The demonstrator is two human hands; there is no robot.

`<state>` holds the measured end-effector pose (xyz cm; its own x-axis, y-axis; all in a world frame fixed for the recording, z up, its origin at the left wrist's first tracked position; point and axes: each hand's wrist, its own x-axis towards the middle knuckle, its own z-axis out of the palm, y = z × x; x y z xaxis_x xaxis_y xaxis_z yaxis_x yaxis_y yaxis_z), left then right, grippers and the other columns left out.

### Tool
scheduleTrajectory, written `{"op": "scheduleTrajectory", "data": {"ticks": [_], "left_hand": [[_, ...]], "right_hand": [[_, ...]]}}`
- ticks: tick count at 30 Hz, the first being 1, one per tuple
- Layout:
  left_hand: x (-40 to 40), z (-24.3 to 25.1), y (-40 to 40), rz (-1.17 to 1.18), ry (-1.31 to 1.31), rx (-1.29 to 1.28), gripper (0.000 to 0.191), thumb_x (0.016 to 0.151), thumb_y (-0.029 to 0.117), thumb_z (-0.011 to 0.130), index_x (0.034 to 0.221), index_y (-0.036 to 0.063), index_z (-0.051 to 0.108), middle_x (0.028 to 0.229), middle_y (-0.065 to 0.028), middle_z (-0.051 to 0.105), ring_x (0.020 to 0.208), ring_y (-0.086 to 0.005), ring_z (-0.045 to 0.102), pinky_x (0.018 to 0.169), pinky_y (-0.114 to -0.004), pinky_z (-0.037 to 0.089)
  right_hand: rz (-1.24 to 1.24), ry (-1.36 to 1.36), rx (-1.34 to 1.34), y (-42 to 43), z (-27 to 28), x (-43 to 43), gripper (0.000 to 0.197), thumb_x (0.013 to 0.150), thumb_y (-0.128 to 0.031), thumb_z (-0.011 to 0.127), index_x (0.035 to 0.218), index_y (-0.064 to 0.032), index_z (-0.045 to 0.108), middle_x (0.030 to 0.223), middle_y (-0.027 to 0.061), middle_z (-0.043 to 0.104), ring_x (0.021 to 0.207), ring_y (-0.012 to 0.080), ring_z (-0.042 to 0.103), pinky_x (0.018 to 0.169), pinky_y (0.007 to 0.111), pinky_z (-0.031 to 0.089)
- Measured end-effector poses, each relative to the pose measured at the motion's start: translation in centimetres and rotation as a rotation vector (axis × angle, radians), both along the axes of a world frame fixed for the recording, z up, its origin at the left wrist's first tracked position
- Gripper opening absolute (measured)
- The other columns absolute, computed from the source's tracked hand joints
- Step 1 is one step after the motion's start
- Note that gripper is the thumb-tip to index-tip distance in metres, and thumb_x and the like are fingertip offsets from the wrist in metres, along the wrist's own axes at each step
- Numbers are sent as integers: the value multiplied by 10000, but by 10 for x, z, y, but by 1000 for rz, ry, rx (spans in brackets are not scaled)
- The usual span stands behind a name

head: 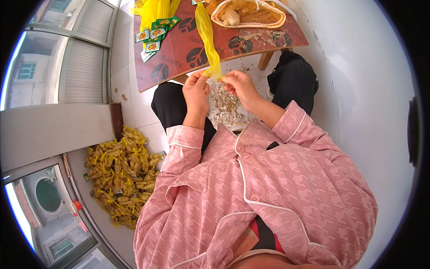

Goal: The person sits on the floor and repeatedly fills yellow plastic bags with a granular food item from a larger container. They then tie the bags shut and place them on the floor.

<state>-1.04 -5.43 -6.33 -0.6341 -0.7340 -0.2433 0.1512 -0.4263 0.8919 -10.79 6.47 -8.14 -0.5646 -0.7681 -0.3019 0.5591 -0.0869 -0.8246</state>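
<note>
A yellow mesh bag [207,37] stretches across the front of the red board table [181,69], with its near end spread between my hands. My left hand [198,87] pinches the left side of that end, and my right hand [240,85] pinches the right side. A printed card lies at the bag's far end, cut off by the picture's top edge. Green printed cards [157,33] lie in a loose pile beside more yellow mesh bags [155,11] at the table's left. Ginger root [230,16] sits in the opening of an orange mesh sack [255,22] at the far right.
Bagged ginger [124,175] is heaped on the floor to my left, near the window wall. Dry scraps [228,107] litter the floor between my knees. Crumbs lie on the table's right part. A white wall [362,101] stands close on my right.
</note>
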Motion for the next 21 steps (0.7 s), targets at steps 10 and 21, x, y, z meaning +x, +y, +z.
{"op": "scheduleTrajectory", "data": {"ticks": [10, 21], "left_hand": [[0, 2, 2, -6, -38, -130, 64, 872, 51, 639, 871, 32, 578, 812, -33, 637, 671, -91, 606, 586, -183, 455], [-2, 2, 6, 29, -182, -515, 142, 810, 83, 712, 773, 7, 598, 687, 23, 578, 591, -34, 503, 536, -185, 404]], "right_hand": [[-5, -117, -55, 4, 0, 2, 100, 885, -154, 585, 839, -68, 561, 857, 54, 664, 626, 45, 522, 518, 180, 395], [-155, 981, 63, 13, 29, 4, 338, 747, -213, 731, 998, -57, 566, 928, 53, 615, 717, 156, 604, 620, 285, 490]]}}
